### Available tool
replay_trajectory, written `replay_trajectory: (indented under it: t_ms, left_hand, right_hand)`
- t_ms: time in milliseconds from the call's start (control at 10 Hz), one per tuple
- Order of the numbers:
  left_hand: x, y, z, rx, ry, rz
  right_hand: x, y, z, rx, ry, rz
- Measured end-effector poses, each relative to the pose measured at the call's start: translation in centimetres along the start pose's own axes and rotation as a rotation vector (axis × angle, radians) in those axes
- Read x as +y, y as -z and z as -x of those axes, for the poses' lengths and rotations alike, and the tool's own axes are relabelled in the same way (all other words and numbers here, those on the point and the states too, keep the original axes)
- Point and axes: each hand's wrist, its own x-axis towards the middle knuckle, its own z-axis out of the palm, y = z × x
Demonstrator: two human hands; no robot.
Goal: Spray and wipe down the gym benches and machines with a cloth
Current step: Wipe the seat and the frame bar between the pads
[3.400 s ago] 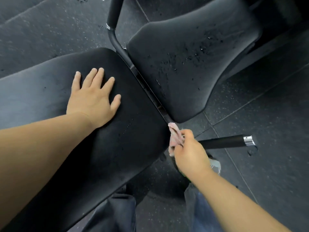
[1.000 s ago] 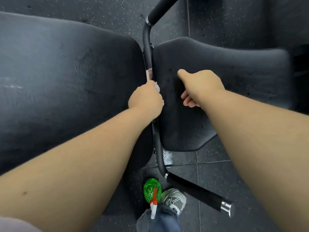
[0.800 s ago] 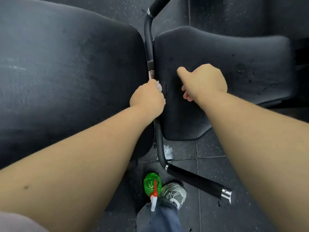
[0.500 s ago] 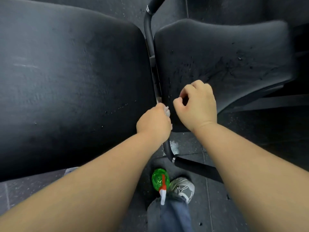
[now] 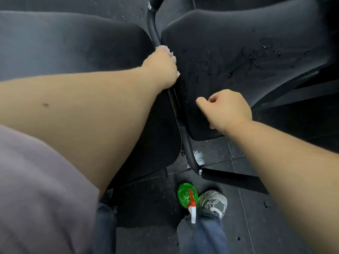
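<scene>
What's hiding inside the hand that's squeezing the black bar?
A pale pink cloth peeks out of the left hand, pressed on the bar between the two pads. Most of the cloth is covered by the hand.

The left arm stretches forward and rightward, bare below a pale mauve short sleeve point(image 5: 36, 189), forearm filling much of the lower left of the view. Its left hand point(image 5: 161, 67) is closed into a fist, knuckles up, back of the hand toward the camera, with the fingers curled under and hidden. The right arm comes in from the lower right, bare, wrist slightly bent. The right hand point(image 5: 225, 110) is loosely curled, thumb stretched toward the left, fingers tucked in and empty.
</scene>
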Motion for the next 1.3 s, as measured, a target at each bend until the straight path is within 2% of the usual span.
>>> replay_trajectory:
  t_ms: [200,400,500,600,700,800,900,1000,1100,1200,1300]
  left_hand:
    - [-0.8,-3.8,7.0,0.001,0.046,-0.081]
    - [-1.5,-6.8,12.4,-0.113,0.045,-0.129]
    - [-2.2,-6.8,13.7,-0.269,-0.011,-0.172]
    - [-3.5,-8.6,18.4,-0.499,-0.131,-0.282]
    - [-6.5,-9.3,22.0,-0.561,-0.035,-0.276]
    - [-8.9,-7.5,22.0,-0.468,-0.11,-0.213]
    - [-9.0,-5.5,22.1,-0.444,-0.391,-0.135]
    - [-7.2,-5.0,20.8,-0.26,-0.673,-0.177]
    - [-5.3,-4.7,18.3,-0.165,-0.781,-0.562]
    - [-5.7,-5.0,18.6,-0.15,-0.796,-1.02]
    - [-7.1,-5.3,20.8,-0.108,-0.845,-1.298]
  right_hand:
    - [0.2,-0.6,0.2,0.03,0.05,0.037]
    - [1.0,-1.0,1.7,0.088,0.098,-0.003]
    - [1.7,-2.6,4.1,0.117,0.061,-0.129]
    - [2.9,-4.9,7.6,0.111,-0.093,-0.216]
    - [4.5,-7.4,11.5,0.088,-0.267,-0.291]
    - [6.2,-9.5,15.3,0.108,-0.404,-0.346]
    - [6.7,-11.1,18.1,0.169,-0.535,-0.4]
    - [6.1,-12.6,20.5,0.156,-0.6,-0.494]
    - [5.6,-13.8,22.1,0.102,-0.551,-0.531]
    - [6.3,-14.3,23.4,0.082,-0.506,-0.528]
    - [7.7,-15.1,24.9,0.038,-0.472,-0.493]
